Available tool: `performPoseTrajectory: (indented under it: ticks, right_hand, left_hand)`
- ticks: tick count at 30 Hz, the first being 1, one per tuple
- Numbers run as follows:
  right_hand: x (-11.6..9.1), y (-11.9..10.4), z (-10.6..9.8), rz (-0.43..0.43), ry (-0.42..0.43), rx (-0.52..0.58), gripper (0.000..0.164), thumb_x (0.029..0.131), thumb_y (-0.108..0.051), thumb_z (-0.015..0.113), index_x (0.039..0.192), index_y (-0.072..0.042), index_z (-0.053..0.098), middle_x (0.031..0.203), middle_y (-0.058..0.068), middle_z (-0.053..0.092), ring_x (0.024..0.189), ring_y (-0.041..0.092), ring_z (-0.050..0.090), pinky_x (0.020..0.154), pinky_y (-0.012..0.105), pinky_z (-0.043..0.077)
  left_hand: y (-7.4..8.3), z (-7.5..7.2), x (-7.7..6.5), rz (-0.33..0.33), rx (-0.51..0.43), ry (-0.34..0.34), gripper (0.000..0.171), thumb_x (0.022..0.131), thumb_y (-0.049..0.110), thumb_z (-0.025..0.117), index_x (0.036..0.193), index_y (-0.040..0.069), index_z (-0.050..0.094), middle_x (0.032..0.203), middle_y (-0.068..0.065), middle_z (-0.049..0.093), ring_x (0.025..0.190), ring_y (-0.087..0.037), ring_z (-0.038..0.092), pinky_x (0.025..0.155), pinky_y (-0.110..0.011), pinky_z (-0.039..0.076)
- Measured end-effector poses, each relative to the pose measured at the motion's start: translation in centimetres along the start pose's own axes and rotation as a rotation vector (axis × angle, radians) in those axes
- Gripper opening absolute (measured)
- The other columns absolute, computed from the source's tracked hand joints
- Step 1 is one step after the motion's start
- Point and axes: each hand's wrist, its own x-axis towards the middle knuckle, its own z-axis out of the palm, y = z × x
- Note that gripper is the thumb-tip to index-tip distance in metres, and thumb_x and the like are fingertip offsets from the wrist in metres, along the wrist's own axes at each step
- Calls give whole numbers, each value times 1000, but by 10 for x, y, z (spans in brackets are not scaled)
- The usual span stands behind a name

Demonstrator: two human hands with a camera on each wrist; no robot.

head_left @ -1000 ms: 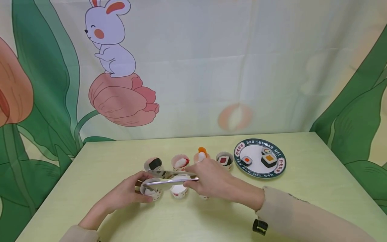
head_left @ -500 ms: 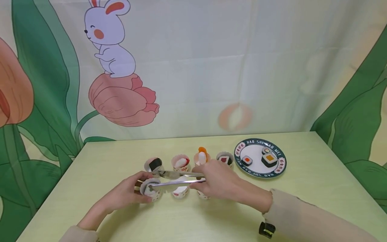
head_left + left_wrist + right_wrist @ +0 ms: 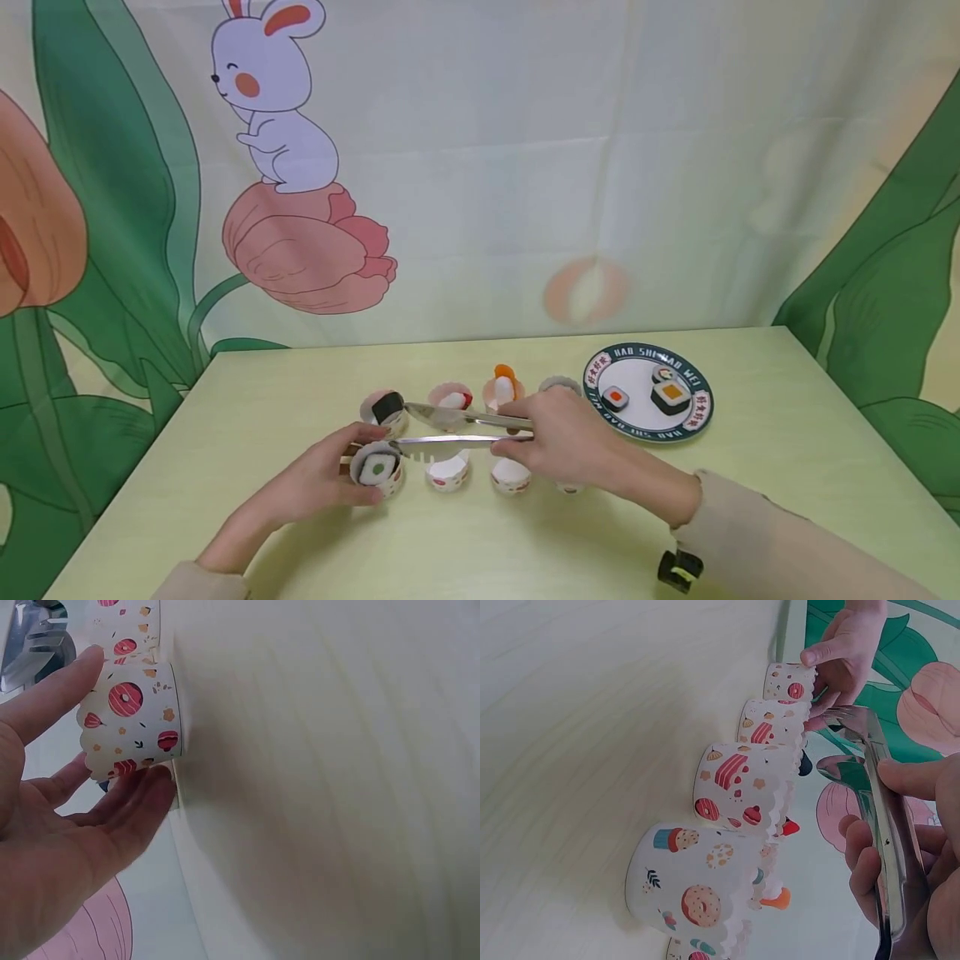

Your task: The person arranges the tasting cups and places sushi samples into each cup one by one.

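My left hand [image 3: 322, 471] holds a small printed paper cup [image 3: 139, 712] at the near left, thumb on one side and fingers round the other. Inside that cup lies a toy sushi roll [image 3: 378, 469], white with a green centre. My right hand [image 3: 564, 437] grips metal serving tongs [image 3: 891, 859], one end spoon-shaped and the other forked. The tongs' ends are spread apart with nothing between them, just right of the held cup and above the cups. In the right wrist view, the right fingers [image 3: 866, 866] curl round the tongs' handle.
Behind stand cups with toy sushi: one black-wrapped [image 3: 387, 407], one red-and-white [image 3: 453, 401], one orange-topped [image 3: 504, 386]. More paper cups [image 3: 447, 479] line the near row; one [image 3: 561, 382] sits partly behind my right hand. A dark-rimmed plate [image 3: 633, 400] bears several sushi pieces at right.
The tongs have come out of the near-left cup and moved right with my right hand, their ends spreading wider. The green-centred roll now shows plainly in the cup. My left hand stays put.
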Motion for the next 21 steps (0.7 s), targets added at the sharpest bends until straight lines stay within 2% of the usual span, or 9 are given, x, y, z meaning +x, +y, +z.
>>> performPoseTrajectory:
  ticks: [3,7,11,16,21]
  right_hand:
    - [-1,3,-2,-11,30,-3,32,88,-34,83,112,-13,81,72,-14,70,68,13,46,72,32,40]
    - [-3,7,-4,-23,37,20,24,88,-31,83,105,-15,81,69,-18,64,70,12,47,66,30,41]
    - [-5,10,-7,-10,42,40,24,87,-30,84,106,-15,81,73,-16,63,69,10,49,60,27,42]
    - [-7,13,-11,-13,60,74,20,86,-27,84,101,-16,80,74,-14,60,65,7,50,57,26,43]
    - [-11,18,-16,0,65,111,18,88,-26,83,100,-14,79,82,-12,66,64,5,54,56,27,45]
  left_hand:
    - [3,2,1,30,31,23,76,82,12,88,142,-8,47,139,-22,54,122,-37,55,98,-49,49]
    - [6,4,2,55,111,61,74,80,15,90,140,-6,51,136,-21,56,122,-36,54,102,-57,43]
    - [10,6,2,75,160,84,73,79,17,91,138,-4,54,133,-20,57,123,-37,54,103,-60,40]
    - [13,9,3,82,205,89,71,79,19,92,137,-2,56,136,-16,58,126,-35,52,106,-57,39]
    - [18,11,5,111,225,72,68,82,21,89,137,-1,55,140,-13,57,129,-33,52,107,-54,39]
